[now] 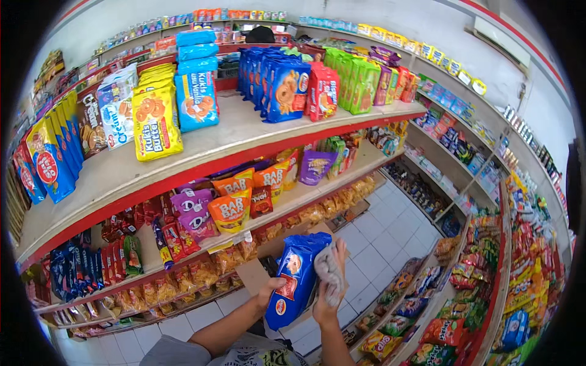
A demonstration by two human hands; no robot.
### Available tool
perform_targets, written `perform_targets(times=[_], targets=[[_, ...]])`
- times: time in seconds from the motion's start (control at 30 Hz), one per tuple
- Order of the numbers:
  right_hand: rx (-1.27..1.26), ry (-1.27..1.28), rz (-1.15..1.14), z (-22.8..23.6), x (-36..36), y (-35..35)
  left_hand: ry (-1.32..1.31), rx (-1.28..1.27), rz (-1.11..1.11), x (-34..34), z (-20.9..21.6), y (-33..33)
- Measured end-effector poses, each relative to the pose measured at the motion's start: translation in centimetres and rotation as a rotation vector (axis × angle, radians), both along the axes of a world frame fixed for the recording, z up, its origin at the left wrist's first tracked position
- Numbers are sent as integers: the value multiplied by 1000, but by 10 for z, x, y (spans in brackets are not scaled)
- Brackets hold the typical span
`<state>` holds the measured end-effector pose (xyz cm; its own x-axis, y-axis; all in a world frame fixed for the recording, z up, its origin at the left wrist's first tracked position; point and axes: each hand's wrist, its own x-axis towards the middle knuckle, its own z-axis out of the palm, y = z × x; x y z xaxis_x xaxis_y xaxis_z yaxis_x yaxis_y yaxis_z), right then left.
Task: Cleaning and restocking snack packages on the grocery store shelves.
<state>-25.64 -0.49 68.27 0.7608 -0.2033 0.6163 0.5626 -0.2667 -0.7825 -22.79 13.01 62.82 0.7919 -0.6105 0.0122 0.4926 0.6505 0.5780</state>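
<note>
red-edged shelf [238, 125]: stocked, beyond grips. blue packet [300, 268]: held tilted in front of shelf. grey cloth [330, 277]: bunched at packet's right edge. left grip [267, 294]: closed on packet, thumb on front, fingers hidden. right grip [324, 309]: curled round cloth. judged best: light flat strokes, packet steadied; hard pressing may crush contents.

Bright, even light — shadows soft — though the top shelf [238, 133] curves and the corners go black.

Bold lettering stands on the yellow pack [157, 125], light-blue pack [197, 102] and orange pouch [231, 211]; small lettering on the held pack [299, 274].
</note>
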Motion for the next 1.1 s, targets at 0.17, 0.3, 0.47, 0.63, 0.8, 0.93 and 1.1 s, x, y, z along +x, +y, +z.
perform_targets(times=[0.17, 0.3, 0.47, 0.63, 0.8, 0.93, 1.1], targets=[[192, 316, 22, -53, 8, 11, 109, -522, 209, 50, 25, 9], [359, 400, -2, -49, 24, 10, 81, -478, 160, 67, 45, 19], [623, 330, 123, -16, 63, 13, 29, -420, 295, 90, 17, 16], [103, 274, 200, -10, 59, -10, -112, -516, 342, 133, 56, 35], [961, 356, 9, 4, 75, -12, -227, -297, 920, 155, 97, 12], [1067, 437, 271, 28, 86, 3, -424, 136, 1172, 178, 102, -30], [1130, 353, 488, 66, 130, -29, -832, 368, 1238, 159, 156, -52]])
